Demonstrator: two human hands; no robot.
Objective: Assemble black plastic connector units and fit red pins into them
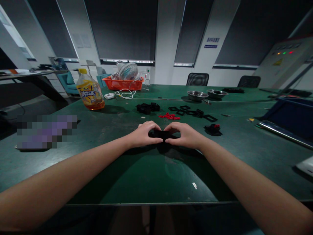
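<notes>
at the near middle of the desk: both hands meet over the green desktop, a small black part (161, 134) between them; its shape is too dark to make out
left hand: the left hand (144, 135) pinches the black part between thumb and curved fingers
right hand: the right hand (186, 135) grips the same part in a matching pinch, thumb tip near the other thumb
green surface: the desk (141, 182) is dull and scuffed, shaded under the forearms, with a white scrap (194, 185) near its front edge
just beyond the hands: loose red pieces (171, 116), a cluster of black parts (148, 108) to their left, flat black frames (210, 118) to their right
right of the hands: a black assembly (212, 129) with a red bit on top
left side: a tea bottle (90, 93) with yellow cap, partly full; nearer, a flat object (46, 132) blurred by pixels
far part: an orange basket (123, 85) holding a fan (129, 71), a white power strip (109, 96) with its cord before it; further right, two metal bowls (197, 95) side by side
room: dark blinds (122, 29) hang between pale pillars, one bearing a sign (211, 42); two mesh chairs (198, 79) stand behind the desk
right background: a pale electrical cabinet (285, 54) with yellow, green and red lights
left background: a teal armchair (69, 82)
</notes>
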